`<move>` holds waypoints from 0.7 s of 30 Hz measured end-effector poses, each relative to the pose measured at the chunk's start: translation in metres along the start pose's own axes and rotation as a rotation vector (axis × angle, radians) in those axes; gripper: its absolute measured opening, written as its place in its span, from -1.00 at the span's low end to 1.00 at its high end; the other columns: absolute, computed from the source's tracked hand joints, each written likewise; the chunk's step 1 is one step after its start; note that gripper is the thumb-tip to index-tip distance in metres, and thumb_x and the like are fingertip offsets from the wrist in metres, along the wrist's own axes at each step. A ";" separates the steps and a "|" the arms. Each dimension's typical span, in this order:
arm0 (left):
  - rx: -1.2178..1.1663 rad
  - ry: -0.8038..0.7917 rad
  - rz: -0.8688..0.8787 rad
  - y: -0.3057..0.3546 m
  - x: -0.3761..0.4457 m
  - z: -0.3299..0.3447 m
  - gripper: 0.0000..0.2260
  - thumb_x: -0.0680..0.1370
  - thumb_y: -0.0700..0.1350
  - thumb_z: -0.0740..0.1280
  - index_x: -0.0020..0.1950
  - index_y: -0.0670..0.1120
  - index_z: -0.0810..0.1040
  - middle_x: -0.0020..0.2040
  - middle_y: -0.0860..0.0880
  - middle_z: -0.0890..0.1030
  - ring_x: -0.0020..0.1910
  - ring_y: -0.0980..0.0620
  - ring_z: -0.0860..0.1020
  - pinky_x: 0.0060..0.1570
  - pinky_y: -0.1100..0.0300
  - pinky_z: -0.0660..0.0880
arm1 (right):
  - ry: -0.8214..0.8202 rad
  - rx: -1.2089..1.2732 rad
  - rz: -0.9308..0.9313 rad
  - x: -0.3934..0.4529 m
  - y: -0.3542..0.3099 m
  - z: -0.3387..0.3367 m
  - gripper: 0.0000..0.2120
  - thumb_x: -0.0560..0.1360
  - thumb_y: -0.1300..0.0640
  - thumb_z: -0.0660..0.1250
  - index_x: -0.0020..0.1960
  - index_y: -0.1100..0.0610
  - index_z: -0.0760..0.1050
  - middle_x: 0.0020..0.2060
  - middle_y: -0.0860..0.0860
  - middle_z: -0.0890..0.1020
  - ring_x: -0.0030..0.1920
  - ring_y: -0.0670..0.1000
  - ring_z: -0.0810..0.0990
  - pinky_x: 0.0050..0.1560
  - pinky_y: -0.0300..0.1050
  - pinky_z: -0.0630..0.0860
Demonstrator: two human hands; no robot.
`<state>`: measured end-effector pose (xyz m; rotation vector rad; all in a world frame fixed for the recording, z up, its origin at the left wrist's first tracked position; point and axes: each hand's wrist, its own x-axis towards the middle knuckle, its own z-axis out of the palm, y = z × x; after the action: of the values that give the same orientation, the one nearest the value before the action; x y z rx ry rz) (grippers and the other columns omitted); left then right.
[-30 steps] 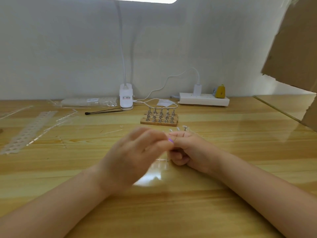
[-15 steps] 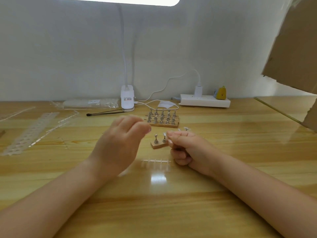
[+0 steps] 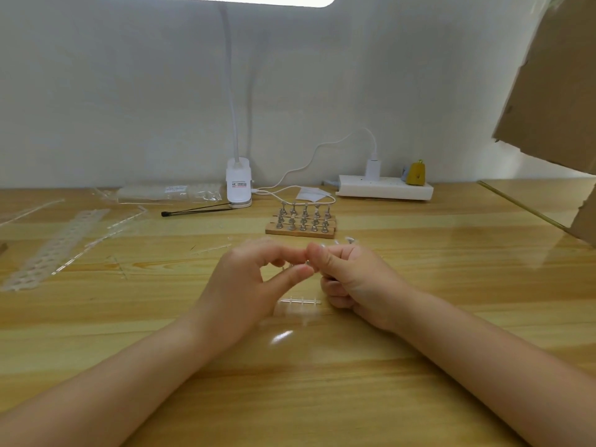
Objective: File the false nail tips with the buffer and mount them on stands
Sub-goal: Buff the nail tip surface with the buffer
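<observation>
Mounting looks like the step in hand: left hand (image 3: 248, 282) and right hand (image 3: 348, 279) meet fingertip to fingertip over the table (image 3: 419, 366). Left thumb and forefinger are curled toward each other in a pinch; what sits between them is too small to tell, probably a nail tip. Right hand is curled tight, thumb on top, pinching a small metal stand (image 3: 307, 262) whose tip just shows between the hands; more clear tips seem to poke out behind its knuckles.

To do it well: stand kept steady by the right hand, tip centred and pressed lightly onto the head, no twisting. Clear tips are slippery, so a drop is the main risk.

A clear sprue strip (image 3: 300, 301) lies just below the hands. The wooden rack of stands (image 3: 301, 221) sits beyond them, near, with nothing between. No buffer can be made out.

Around: lamp base (image 3: 238, 185), black stick (image 3: 196, 211), power strip (image 3: 385, 190), plastic bag (image 3: 171, 192), and perforated strips (image 3: 58, 246) far left. Cardboard (image 3: 554, 79) hangs at right, well apart. Nothing blocks the work.
</observation>
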<state>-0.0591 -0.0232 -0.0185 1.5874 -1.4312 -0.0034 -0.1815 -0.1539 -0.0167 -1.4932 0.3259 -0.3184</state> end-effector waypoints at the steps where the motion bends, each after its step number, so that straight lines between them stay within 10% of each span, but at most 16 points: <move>1: -0.025 0.015 -0.013 -0.002 0.000 0.001 -0.81 0.39 0.06 0.43 -0.03 0.09 0.69 -0.14 0.20 0.66 -0.07 0.09 0.58 -0.06 0.34 0.45 | -0.005 -0.006 -0.003 0.000 0.000 0.000 -0.41 0.33 -0.14 0.36 0.06 0.37 0.54 -0.54 -0.05 0.23 -0.50 -0.08 0.12 -0.50 -0.24 0.05; 11: 0.110 0.110 -0.030 -0.016 0.000 -0.001 -0.91 0.42 0.12 0.41 -0.09 0.23 0.61 -0.17 0.28 0.63 -0.10 0.14 0.58 -0.01 0.11 0.53 | 0.200 -0.038 0.001 0.000 0.001 0.005 -0.50 0.37 -0.34 0.26 -0.39 0.10 0.52 -0.56 -0.03 0.27 -0.55 -0.06 0.24 -0.54 -0.26 0.21; 21: 0.339 -0.034 -0.173 -0.026 0.003 0.008 -0.92 0.59 -0.03 0.27 0.06 0.04 0.51 -0.07 0.15 0.61 0.04 0.06 0.55 0.16 0.06 0.39 | 0.446 -1.058 -0.300 0.000 0.017 0.005 -0.83 0.51 -0.05 0.33 -0.12 0.00 0.64 -0.51 -0.15 0.41 -0.43 -0.12 0.40 -0.07 -0.08 0.45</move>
<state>-0.0424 -0.0348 -0.0375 1.9939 -1.3680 0.1171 -0.1792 -0.1480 -0.0335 -2.5200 0.6914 -0.8028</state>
